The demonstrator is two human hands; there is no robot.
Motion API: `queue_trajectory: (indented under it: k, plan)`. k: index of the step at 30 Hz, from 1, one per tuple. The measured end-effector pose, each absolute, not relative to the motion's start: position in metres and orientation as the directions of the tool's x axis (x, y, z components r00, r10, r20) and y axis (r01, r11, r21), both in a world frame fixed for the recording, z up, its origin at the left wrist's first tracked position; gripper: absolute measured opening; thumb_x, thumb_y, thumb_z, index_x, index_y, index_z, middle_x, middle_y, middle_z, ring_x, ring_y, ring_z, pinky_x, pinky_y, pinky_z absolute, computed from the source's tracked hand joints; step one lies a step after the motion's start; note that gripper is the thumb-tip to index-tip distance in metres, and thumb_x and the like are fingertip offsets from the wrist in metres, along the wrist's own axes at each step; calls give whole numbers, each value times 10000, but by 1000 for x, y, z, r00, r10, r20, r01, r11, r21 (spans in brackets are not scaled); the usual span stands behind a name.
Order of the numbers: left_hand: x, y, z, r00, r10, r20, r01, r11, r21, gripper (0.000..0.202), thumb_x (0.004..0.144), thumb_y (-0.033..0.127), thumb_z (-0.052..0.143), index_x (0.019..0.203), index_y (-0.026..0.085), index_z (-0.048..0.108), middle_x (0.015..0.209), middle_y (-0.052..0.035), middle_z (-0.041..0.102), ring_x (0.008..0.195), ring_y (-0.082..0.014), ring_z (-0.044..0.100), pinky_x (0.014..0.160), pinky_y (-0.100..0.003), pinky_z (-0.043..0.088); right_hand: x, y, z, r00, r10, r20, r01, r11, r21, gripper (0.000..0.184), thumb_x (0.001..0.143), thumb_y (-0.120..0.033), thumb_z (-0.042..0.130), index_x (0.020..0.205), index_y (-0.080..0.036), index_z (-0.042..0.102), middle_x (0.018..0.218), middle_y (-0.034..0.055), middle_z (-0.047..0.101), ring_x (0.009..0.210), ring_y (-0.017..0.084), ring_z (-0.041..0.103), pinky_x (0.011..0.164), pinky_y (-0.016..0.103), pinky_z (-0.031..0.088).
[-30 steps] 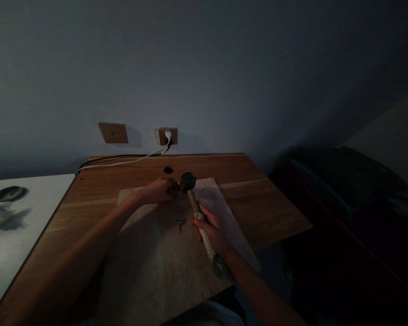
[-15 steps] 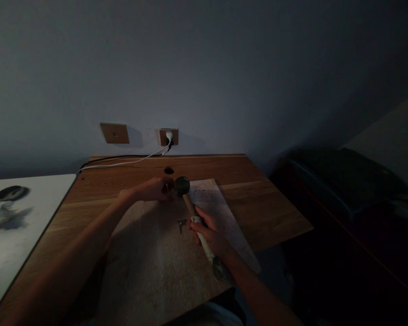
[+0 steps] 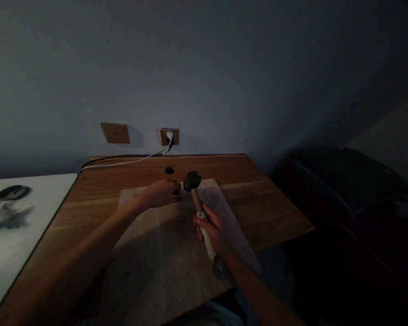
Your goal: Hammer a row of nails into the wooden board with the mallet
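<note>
My right hand (image 3: pixel 213 228) is wrapped round the pale, worn grip of a mallet (image 3: pixel 192 181). Its dark, rounded head is raised over the far part of a wooden board (image 3: pixel 149 253). Just left of that head, my left hand (image 3: pixel 163 192) is closed above the board's far edge, thumb and fingers curled together. Whatever the left fingers pinch is too small and dark to make out. Between the hands and nearer to me, a few small metal pieces, perhaps nails or screws (image 3: pixel 182 222), lie on the board in shadow.
The board lies on a wooden desk (image 3: pixel 268 203) against the wall. Behind it are a cable hole (image 3: pixel 169 170), a white cable (image 3: pixel 122 164) and a socket (image 3: pixel 169 136). At left is a white table (image 3: pixel 54 194) with a dark round object (image 3: pixel 13 192). Dark cushion-like shapes (image 3: pixel 350 176) stand at right.
The mallet head has moved right and slightly up, away from my left hand. My left hand has shifted a little right, its fingers curled. The small metal pieces now look darker in shadow.
</note>
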State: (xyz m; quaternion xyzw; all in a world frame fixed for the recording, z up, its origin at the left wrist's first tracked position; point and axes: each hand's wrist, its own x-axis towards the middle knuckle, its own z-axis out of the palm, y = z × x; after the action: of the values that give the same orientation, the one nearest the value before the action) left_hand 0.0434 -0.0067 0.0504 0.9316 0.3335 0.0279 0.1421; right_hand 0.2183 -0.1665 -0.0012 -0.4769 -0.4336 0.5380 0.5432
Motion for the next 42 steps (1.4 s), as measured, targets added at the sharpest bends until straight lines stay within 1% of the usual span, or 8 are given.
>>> queue_trajectory:
  k: [4,9,17,20,24,29,35,42]
  plan:
    - [46,-3,42,723,691,16,668,-705,236,106,886,265,654,947,198,708,1016,-76,722,874,-231,692,723,-286,489,218,-167,4,59,997,-51,-170,-40,-985,220,836,-392,648,903,-193,584,712,-46,566,389,47,416,359,187,287]
    - [44,1,36,726,685,53,652,-711,262,168,873,164,574,881,221,731,982,-61,740,867,-217,697,740,-281,491,217,-168,5,18,998,-56,-175,-52,-983,285,836,-395,649,1036,-198,597,735,-49,564,400,52,426,362,186,300]
    - [43,6,36,761,648,30,602,-722,341,230,830,137,550,916,223,745,986,-60,757,885,-227,700,749,-287,481,219,-170,2,-19,999,-43,-154,-45,-987,246,869,-389,638,1036,-211,611,788,-38,574,437,54,440,400,204,327]
    - [34,14,38,794,608,10,553,-728,407,146,820,219,629,933,202,720,962,-55,742,851,-206,686,743,-271,476,218,-170,4,-38,998,-40,-137,-45,-990,237,867,-404,634,999,-209,605,803,-34,580,437,51,441,398,206,320]
    - [20,19,46,798,595,-94,572,-700,428,204,799,382,703,846,185,689,834,-34,716,739,-182,653,650,-260,440,219,-170,4,-95,990,-105,-88,-114,-990,233,869,-381,640,1022,-205,626,786,-33,591,419,53,448,386,204,313]
    - [20,2,59,834,511,-207,544,-701,461,162,804,349,683,746,198,681,732,5,695,673,-155,632,605,-249,399,220,-171,0,-75,992,-101,-71,-106,-992,329,878,-353,629,1170,-203,647,766,-33,600,408,54,454,387,198,320]
    - [39,-24,65,925,344,-162,374,-743,555,103,772,201,693,868,231,715,820,17,716,727,-158,648,645,-241,435,220,-169,-2,21,992,-125,-172,-120,-978,554,797,-349,679,1326,-205,601,681,-56,553,393,71,456,370,197,303]
    - [49,-33,62,947,283,-151,318,-771,551,112,796,153,676,843,235,737,832,0,728,749,-174,650,665,-251,445,220,-168,-6,67,987,-144,-180,-130,-975,573,783,-354,682,1326,-191,602,693,-46,568,390,75,469,364,199,306]
